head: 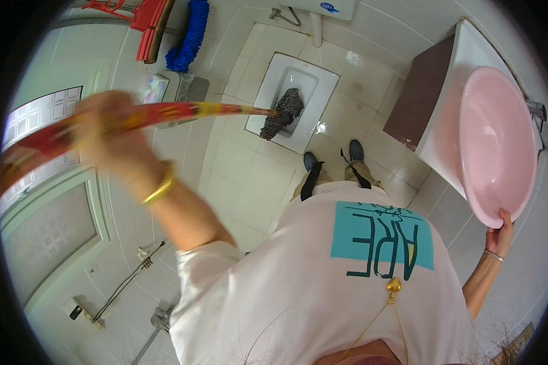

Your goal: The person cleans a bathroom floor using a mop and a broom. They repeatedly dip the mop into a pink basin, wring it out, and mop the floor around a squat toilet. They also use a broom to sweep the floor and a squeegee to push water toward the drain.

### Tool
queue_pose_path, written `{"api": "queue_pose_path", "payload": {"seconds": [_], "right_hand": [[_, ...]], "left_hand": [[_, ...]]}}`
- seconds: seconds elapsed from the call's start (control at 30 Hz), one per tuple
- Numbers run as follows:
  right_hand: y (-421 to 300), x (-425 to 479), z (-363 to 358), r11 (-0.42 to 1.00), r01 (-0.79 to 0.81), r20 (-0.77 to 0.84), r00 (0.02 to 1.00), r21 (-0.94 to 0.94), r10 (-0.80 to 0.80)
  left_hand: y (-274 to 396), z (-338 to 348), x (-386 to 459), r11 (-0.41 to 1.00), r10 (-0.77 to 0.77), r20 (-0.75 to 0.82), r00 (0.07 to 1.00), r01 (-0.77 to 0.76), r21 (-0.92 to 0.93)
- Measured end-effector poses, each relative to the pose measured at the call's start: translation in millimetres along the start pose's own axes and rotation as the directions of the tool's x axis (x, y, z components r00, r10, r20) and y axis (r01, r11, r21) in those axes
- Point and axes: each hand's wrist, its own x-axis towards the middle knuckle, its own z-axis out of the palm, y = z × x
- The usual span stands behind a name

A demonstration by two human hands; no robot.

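My left hand [112,132] is wrapped around the red and yellow patterned handle [178,112] of a mop. The handle slants across to a dark grey mop head [285,112], which lies in the squat toilet pan [315,91] and hangs partly over its near rim. The hand looks blurred. Far to the right, my right hand [500,232] grips the near rim of a pink plastic basin [493,146], thumb on the inside. The basin looks tilted over a white washstand top [443,132], and I cannot tell whether it rests there. No water is visible in it.
Below the white top is a brown cabinet side [420,86]. My shoes [356,150] stand on wet-looking floor tiles [242,182]. A waste bin [187,91] is along the left wall, under red tools [148,23] and a blue fluffy duster [194,34]. A glazed door [59,223] is at left.
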Motion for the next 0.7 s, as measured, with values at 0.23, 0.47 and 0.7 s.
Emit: {"api": "queue_pose_path", "payload": {"seconds": [0.23, 0.47, 0.7], "right_hand": [[-0.1, -0.6, -22.0, 0.995, 0.075, -0.135, 0.989, 0.065, -0.066], [31.0, 16.5, -51.3, 0.994, 0.075, -0.179, 0.982, 0.074, -0.06], [29.8, 88.3, -33.0, 0.996, -0.074, -0.122, 0.989, 0.057, 0.08]], "left_hand": [[-148.2, 92.3, -48.0, 0.912, -0.407, 0.195, 0.892, 0.385, 0.145], [-36.5, 15.9, 41.5, 0.946, -0.279, 0.075, 0.957, 0.287, -0.152], [68.8, -45.6, 50.3, 0.973, -0.214, -0.17, 0.962, 0.195, -0.127]]}}
